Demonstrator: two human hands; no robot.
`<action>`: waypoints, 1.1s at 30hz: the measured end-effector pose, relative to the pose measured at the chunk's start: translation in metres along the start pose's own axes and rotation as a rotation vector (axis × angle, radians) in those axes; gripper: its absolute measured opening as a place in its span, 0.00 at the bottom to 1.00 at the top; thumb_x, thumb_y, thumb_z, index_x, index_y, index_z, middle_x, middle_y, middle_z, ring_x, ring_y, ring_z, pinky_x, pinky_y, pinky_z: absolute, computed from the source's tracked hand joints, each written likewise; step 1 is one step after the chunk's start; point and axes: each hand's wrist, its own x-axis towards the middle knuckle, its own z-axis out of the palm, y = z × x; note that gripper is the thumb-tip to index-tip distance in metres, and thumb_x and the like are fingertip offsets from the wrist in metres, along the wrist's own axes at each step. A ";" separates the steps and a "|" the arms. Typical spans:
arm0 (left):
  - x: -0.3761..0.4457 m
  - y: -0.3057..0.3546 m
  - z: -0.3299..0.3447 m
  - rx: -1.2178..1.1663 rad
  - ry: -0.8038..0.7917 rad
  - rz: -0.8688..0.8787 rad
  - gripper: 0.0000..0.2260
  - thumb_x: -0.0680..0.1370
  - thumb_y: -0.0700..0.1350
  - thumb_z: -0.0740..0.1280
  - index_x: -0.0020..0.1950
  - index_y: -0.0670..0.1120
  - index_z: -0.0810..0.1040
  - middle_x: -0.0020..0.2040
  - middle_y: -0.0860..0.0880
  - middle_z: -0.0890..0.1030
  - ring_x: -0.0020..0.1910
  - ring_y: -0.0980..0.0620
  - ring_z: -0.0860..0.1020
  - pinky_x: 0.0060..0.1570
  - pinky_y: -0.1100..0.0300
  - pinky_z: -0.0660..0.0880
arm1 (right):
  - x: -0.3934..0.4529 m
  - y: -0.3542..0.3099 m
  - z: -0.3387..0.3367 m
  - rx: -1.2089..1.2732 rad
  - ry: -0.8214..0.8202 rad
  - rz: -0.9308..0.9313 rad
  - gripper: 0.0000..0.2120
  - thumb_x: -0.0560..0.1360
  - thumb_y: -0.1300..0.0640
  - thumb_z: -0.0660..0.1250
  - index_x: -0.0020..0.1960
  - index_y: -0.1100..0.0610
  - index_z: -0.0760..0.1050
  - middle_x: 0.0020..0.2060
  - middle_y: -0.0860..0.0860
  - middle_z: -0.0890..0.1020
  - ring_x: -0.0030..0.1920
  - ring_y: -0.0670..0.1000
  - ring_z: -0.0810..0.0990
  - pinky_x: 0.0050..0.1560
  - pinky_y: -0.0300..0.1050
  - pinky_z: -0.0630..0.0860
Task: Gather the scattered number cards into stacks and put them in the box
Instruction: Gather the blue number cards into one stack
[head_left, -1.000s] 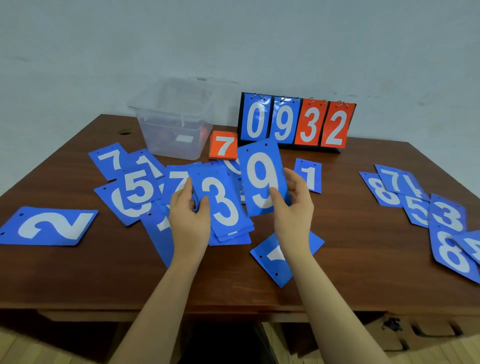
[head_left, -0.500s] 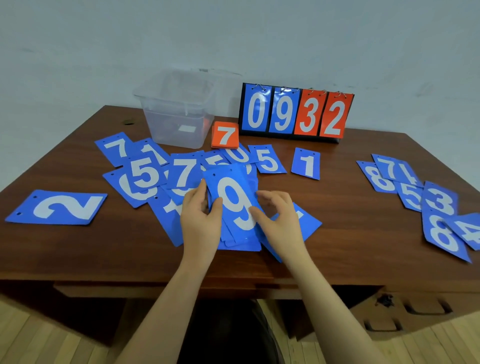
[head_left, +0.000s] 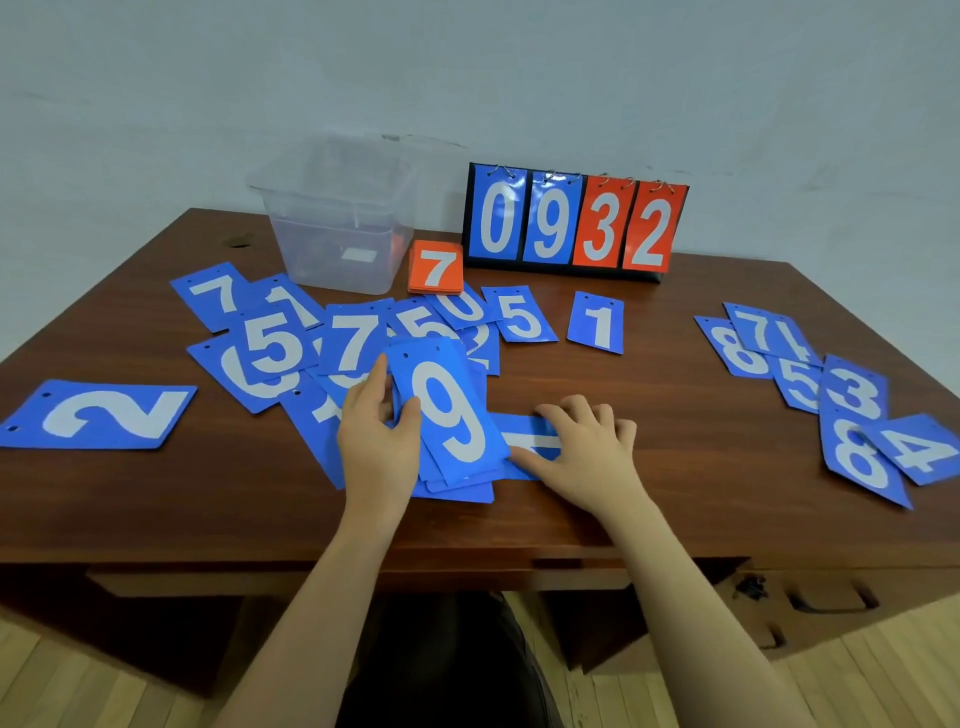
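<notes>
My left hand (head_left: 376, 441) grips the left edge of a small stack of blue cards (head_left: 449, 415) topped by a 9, held just above the table. To its right my right hand (head_left: 587, 452) lies on a blue card (head_left: 530, 441) flat on the table, fingers curled over its far edge and thumb at its near edge. More blue number cards (head_left: 311, 343) lie overlapping behind my left hand, and a big 2 card (head_left: 104, 415) sits at the far left. The clear plastic box (head_left: 337, 223) stands at the back left, something dark inside.
An orange stack topped by a 7 (head_left: 435, 269) lies beside the box. A flip scoreboard reading 0932 (head_left: 574, 223) stands at the back. A single 1 card (head_left: 596, 322) lies mid-table and a cluster of blue cards (head_left: 831, 395) covers the right side of the wooden table (head_left: 649, 483).
The 9 card went from my right hand onto the stack in my left hand. My right hand then moved right and down onto the card lying flat on the table.
</notes>
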 end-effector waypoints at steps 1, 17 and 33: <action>0.000 0.001 0.000 0.006 -0.001 0.008 0.24 0.78 0.39 0.64 0.72 0.49 0.64 0.62 0.50 0.71 0.56 0.58 0.73 0.46 0.61 0.77 | 0.001 -0.005 0.002 0.029 0.030 0.025 0.31 0.71 0.30 0.56 0.68 0.45 0.67 0.63 0.46 0.67 0.62 0.53 0.65 0.63 0.53 0.58; 0.009 -0.003 -0.012 0.128 0.039 0.069 0.24 0.78 0.39 0.63 0.73 0.47 0.62 0.58 0.52 0.68 0.48 0.61 0.71 0.35 0.82 0.68 | 0.003 -0.014 -0.019 0.694 0.262 0.107 0.14 0.77 0.64 0.62 0.60 0.52 0.71 0.57 0.45 0.75 0.59 0.44 0.73 0.56 0.38 0.71; 0.023 0.001 -0.014 0.001 0.079 0.060 0.23 0.78 0.39 0.63 0.72 0.48 0.64 0.58 0.51 0.71 0.49 0.58 0.74 0.41 0.79 0.70 | 0.026 -0.098 -0.007 1.043 0.385 0.179 0.09 0.74 0.62 0.68 0.51 0.52 0.74 0.41 0.43 0.77 0.42 0.40 0.77 0.40 0.27 0.72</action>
